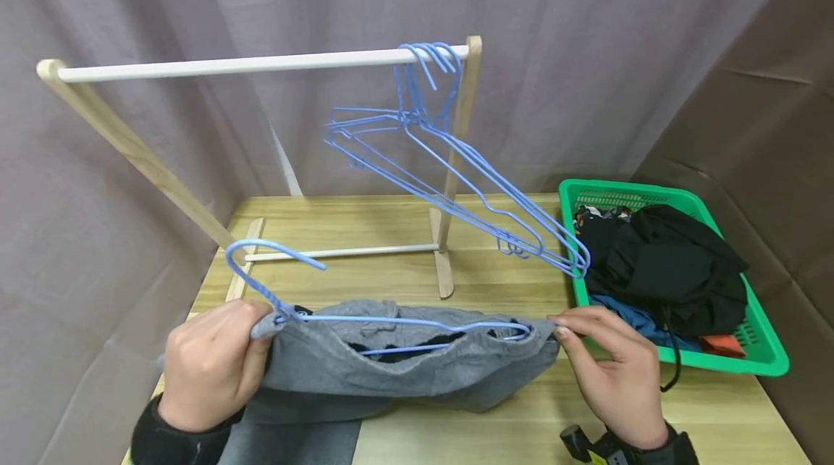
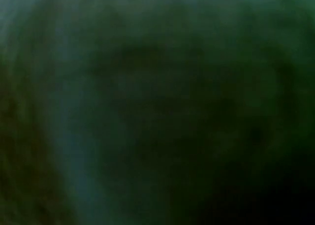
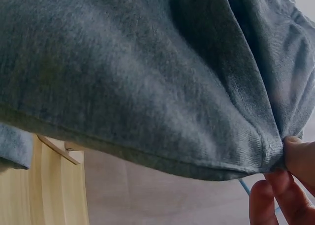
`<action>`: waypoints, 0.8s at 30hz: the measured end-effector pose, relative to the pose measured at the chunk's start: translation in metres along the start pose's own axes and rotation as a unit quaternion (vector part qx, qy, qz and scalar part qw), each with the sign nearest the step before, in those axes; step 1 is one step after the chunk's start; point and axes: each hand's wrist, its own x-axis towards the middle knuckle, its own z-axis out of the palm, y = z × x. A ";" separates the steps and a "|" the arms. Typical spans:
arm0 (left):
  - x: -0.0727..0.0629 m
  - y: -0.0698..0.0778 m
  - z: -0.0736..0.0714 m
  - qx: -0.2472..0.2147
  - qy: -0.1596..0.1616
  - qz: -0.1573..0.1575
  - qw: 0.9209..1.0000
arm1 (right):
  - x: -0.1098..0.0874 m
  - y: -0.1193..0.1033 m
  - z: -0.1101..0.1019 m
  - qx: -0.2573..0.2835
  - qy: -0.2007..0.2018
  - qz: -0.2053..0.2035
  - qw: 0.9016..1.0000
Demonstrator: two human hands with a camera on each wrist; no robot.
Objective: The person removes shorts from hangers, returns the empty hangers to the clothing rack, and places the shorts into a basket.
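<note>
Grey pants (image 1: 404, 378) are stretched between my two hands at the waistband, above the table. A blue hanger (image 1: 404, 320) lies inside the waist opening, its hook (image 1: 260, 255) sticking up at the left. My left hand (image 1: 208, 363) grips the left end of the waistband beside the base of the hook. At the other end, my right hand (image 1: 612, 360) pinches the corner of the waistband between thumb and fingers. The right wrist view shows the grey cloth (image 3: 147, 87) close up, with fingertips (image 3: 298, 153) at its corner. The left wrist view is dark and blurred.
Behind stands a wooden rack with a white rod (image 1: 260, 65). Several blue hangers (image 1: 456, 153) hang at its right end. A green basket (image 1: 772, 349) to the right holds black clothes (image 1: 664, 255) and other garments. Grey curtain (image 1: 554, 52) closes off the back.
</note>
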 end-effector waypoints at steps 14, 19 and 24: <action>-0.004 -0.001 -0.001 0.000 -0.008 -0.014 1.000 | -0.015 0.007 0.026 -0.021 -0.080 -0.012 0.997; -0.011 -0.001 0.002 0.005 -0.038 -0.011 0.999 | -0.027 0.000 0.048 -0.056 -0.184 0.010 0.981; -0.015 -0.002 0.003 0.007 -0.057 -0.016 0.998 | -0.022 -0.013 0.045 -0.032 -0.209 0.044 0.976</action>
